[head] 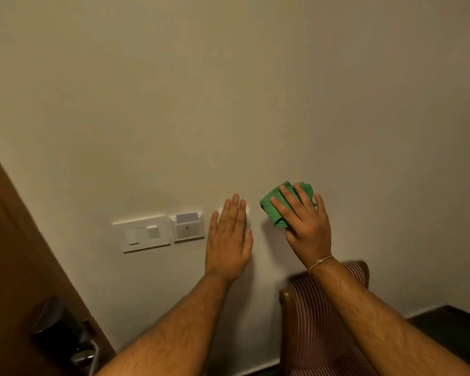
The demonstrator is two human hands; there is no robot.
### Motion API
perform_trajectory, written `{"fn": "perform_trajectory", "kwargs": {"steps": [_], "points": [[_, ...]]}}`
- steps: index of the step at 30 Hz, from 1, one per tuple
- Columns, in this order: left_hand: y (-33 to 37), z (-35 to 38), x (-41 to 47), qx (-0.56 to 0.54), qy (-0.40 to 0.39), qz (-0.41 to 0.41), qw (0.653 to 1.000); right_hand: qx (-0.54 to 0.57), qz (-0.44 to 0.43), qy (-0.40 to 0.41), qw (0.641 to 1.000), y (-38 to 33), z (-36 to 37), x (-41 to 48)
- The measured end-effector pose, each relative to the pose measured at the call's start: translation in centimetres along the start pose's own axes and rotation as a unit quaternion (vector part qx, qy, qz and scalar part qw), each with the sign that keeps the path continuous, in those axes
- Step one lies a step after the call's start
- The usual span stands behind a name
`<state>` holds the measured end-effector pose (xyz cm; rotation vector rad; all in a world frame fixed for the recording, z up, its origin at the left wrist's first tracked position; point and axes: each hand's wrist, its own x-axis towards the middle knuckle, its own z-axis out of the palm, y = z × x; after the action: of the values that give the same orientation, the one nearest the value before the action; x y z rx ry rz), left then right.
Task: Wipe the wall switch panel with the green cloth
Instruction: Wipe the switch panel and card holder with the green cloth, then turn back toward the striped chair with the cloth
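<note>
A white switch panel (143, 234) is fixed low on the beige wall, with a white key-card holder (188, 226) just to its right. A third white plate (247, 213) is mostly hidden under my left hand (228, 237), which lies flat on the wall with fingers together and holds nothing. Further right, my right hand (304, 226) presses a bunched green cloth (272, 206) against the bare wall, apart from the panels.
A brown wooden door (17, 253) with a metal handle (82, 354) stands at the left. A striped upholstered chair (318, 321) with a wooden frame sits below my right arm. Dark floor (451, 329) shows at the lower right.
</note>
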<state>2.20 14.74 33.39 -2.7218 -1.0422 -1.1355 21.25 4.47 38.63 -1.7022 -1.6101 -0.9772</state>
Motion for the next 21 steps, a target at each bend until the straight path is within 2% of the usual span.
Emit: {"fn": "perform_trajectory", "kwargs": {"steps": [5,10,13,19,21], "points": [[5.9,8.3,-6.3,-0.052,-0.117,0.025,0.991,0.009,0.081,-0.136,0.987,4.3,0.1,-10.9],[8.5,16.5,-15.1,-0.097,-0.242,0.018,0.965,0.089,0.163,-0.234,0.954,7.0,3.0,-24.2],[8.8,20.3,-20.9,-0.089,-0.309,0.017,0.947,0.124,0.25,-0.312,0.908,6.7,4.8,-32.0],[8.6,26.3,-28.6,-0.067,-0.406,-0.02,0.911,0.145,0.352,-0.476,0.793,6.2,9.3,-45.5],[8.3,28.1,-30.7,-0.072,-0.425,-0.001,0.902,0.138,0.355,-0.529,0.759,6.3,11.1,-48.9]]}}
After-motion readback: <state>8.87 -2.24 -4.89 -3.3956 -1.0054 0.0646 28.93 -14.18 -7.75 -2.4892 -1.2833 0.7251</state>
